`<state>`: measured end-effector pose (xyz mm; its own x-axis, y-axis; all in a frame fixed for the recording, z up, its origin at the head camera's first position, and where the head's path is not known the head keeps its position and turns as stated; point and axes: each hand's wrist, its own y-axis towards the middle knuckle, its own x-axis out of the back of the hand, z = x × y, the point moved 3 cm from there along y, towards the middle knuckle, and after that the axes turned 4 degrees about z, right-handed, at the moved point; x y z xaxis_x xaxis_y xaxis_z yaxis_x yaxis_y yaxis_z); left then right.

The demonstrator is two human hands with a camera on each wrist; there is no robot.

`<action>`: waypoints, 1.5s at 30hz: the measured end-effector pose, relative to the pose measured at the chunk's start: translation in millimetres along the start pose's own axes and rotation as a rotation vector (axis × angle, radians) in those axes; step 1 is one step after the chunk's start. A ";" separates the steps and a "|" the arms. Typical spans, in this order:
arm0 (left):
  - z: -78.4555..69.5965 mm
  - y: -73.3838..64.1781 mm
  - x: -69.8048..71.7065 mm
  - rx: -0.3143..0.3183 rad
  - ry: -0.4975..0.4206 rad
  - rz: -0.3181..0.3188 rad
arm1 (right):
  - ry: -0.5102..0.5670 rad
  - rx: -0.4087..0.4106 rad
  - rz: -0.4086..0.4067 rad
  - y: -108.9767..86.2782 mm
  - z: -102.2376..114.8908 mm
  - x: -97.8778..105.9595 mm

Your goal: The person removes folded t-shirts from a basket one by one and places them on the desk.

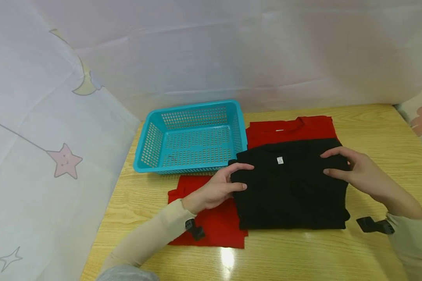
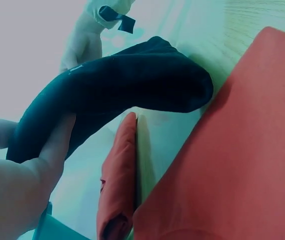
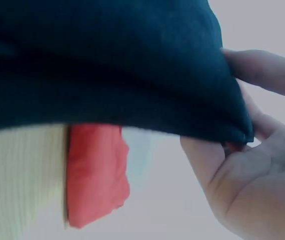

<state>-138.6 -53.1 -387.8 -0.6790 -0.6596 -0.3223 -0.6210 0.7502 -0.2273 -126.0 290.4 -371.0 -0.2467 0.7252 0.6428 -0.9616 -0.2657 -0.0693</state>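
Both hands hold a folded black shirt (image 1: 288,191) by its two sides, with a small white label near its neckline. My left hand (image 1: 219,187) grips the left edge, thumb and index finger on top. At the opposite edge, my right hand (image 1: 360,169) holds it in the same way. In the left wrist view the black shirt (image 2: 107,85) is lifted off the table and bends in the middle. Behind it lies a folded red shirt (image 1: 292,128), partly covered from above. Another folded red cloth (image 1: 214,230) lies at the front left, partly hidden by the left arm.
A blue perforated plastic basket (image 1: 190,168) with nothing in it stands at the back left, close to the red shirt. The wooden table (image 1: 285,257) meets a pale cloth backdrop (image 1: 211,58) along its rear edge.
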 end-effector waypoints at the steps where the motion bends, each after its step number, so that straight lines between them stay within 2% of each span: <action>1: 0.8 0.2 -0.8 0.002 0.002 0.002 | -0.001 0.002 0.002 -1.6 -1.7 0.2; 11: 9.6 2.4 -9.1 0.036 0.050 -0.001 | -0.025 -0.017 0.035 -15.6 -19.4 3.8; 19: 17.4 5.8 -17.8 0.032 0.086 0.013 | -0.053 -0.019 0.050 -21.4 -31.3 4.0; 23: 22.4 6.6 -19.6 0.036 0.144 0.010 | -0.064 -0.049 0.077 -22.9 -39.2 2.6; 29: 29.3 8.8 -19.6 0.053 0.234 -0.035 | -0.088 -0.109 0.116 -23.4 -44.8 1.5; 34: 35.7 11.3 -21.5 0.060 0.222 -0.053 | -0.069 -0.085 0.131 -24.7 -48.2 -2.2; 39: 43.0 13.6 -23.7 0.102 0.196 -0.078 | -0.055 -0.072 0.161 -27.4 -54.3 -5.9; 45: 47.4 15.7 -28.5 0.142 0.110 -0.089 | -0.065 -0.053 0.159 -31.4 -61.2 -8.5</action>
<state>-110.4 -20.3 -425.7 -0.6670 -0.7191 -0.1949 -0.6245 0.6823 -0.3801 -101.2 331.5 -421.0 -0.3891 0.6341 0.6682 -0.9166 -0.3385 -0.2126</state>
